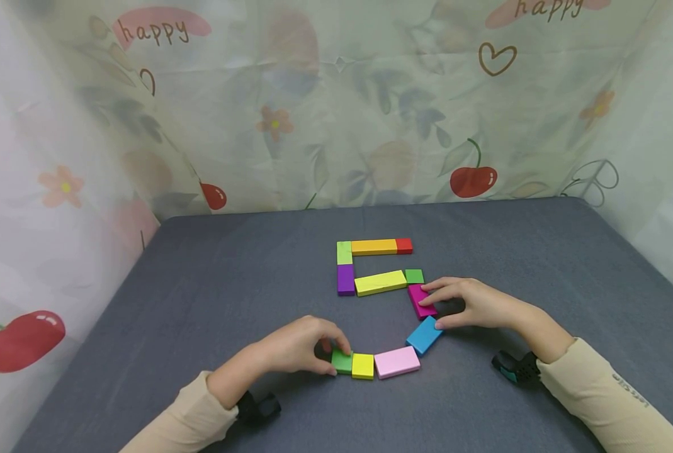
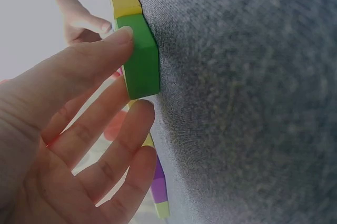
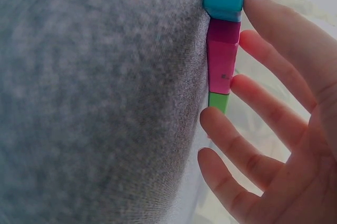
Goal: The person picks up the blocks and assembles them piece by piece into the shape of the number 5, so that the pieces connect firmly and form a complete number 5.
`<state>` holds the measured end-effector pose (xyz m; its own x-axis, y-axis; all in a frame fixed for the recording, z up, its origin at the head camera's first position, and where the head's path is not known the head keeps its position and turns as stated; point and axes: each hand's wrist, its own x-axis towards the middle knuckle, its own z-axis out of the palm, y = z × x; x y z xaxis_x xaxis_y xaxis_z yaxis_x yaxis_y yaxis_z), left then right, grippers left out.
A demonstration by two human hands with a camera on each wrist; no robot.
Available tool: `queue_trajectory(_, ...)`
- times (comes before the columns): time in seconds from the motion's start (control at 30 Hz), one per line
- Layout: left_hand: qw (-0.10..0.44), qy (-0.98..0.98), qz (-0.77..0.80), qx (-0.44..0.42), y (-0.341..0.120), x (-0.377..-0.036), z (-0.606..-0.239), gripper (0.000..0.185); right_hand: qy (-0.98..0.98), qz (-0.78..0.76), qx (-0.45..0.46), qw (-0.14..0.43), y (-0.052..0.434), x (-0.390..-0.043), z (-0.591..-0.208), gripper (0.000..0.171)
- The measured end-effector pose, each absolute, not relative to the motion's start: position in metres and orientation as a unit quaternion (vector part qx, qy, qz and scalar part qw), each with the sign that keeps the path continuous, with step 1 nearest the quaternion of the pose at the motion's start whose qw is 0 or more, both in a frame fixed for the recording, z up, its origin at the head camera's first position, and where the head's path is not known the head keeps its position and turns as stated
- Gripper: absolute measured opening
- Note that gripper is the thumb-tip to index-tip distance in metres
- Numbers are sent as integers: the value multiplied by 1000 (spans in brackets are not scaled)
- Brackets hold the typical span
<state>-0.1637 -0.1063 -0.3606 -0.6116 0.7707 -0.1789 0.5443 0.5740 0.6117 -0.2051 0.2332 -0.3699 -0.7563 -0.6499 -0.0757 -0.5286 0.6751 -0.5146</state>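
Flat coloured blocks lie on the table in a line shaped like a figure 5. At its lower left end, my left hand (image 1: 302,345) pinches a green block (image 1: 342,363), thumb on the near side and fingers behind. A yellow block (image 1: 363,366), a pink block (image 1: 397,363) and a blue block (image 1: 424,336) continue rightward. My right hand (image 1: 469,302) rests its fingers on the magenta block (image 1: 421,302), while its thumb touches the blue block's end. In the right wrist view, the fingers (image 3: 258,155) look spread and loosely bent.
Above the magenta block sit a small green block (image 1: 414,276) and a long yellow block (image 1: 380,283). Purple (image 1: 345,280), light green (image 1: 344,253), orange (image 1: 374,247) and red (image 1: 404,246) blocks form the top. A dark grey cloth covers the table (image 1: 228,270); a printed curtain (image 1: 336,126) hangs behind.
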Motion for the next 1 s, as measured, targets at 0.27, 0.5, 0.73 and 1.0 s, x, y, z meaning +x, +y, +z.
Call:
queue_trajectory(0.27, 216, 859, 258, 387, -106, -164, -361, 26, 909, -238, -317, 130, 233, -205, -370, 43)
queue_trajectory(0.5, 215, 859, 257, 386, -106, -164, -360, 26, 908, -241, -317, 130, 233, -205, -370, 43)
queue_trajectory(0.73, 208, 860, 262, 386, -107, -165, -359, 29, 907, -241, -318, 132, 234, -206, -371, 44)
queue_trajectory(1.0, 174, 872, 251, 383, -113, -171, -350, 32, 909, -235, -320, 130, 234, -206, -371, 44)
